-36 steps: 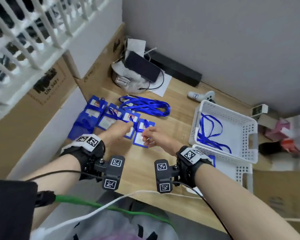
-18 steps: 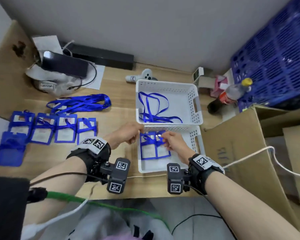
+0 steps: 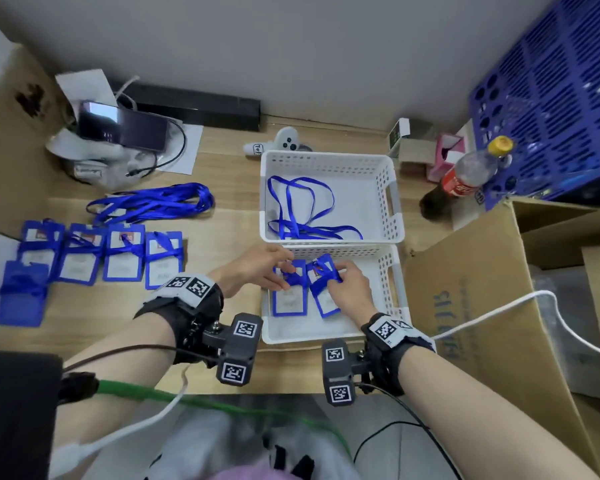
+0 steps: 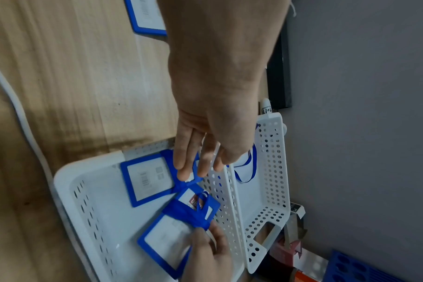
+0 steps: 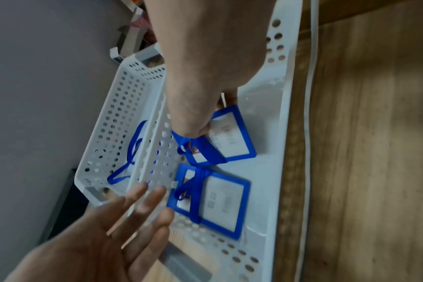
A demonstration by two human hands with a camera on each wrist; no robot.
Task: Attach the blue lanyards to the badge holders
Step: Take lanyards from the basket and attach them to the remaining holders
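Note:
Two blue badge holders wrapped in blue lanyards lie in the near white basket (image 3: 392, 285). My right hand (image 3: 336, 276) pinches the right badge holder (image 3: 326, 299) by its wrapped lanyard and tilts it; in the right wrist view this holder (image 5: 232, 139) is in my curled fingers. My left hand (image 3: 282, 271) has straight fingers over the top of the left badge holder (image 3: 289, 299), (image 4: 147, 181). The far basket (image 3: 329, 156) holds a loose blue lanyard (image 3: 302, 209). Several wrapped holders (image 3: 122, 256) sit in a row on the left of the table, behind them a lanyard bundle (image 3: 153, 202).
A cardboard box (image 3: 482, 289) stands right of the baskets, with a cola bottle (image 3: 465, 178) and a blue crate (image 3: 551, 98) behind it. A phone (image 3: 122, 128), papers and a white controller (image 3: 284, 142) lie at the back. A white cable (image 3: 499, 308) crosses the box.
The head view swung right, from the row of holders to the baskets. Both hands moved with two wrapped holders into the near basket; the left hand has since opened over its holder.

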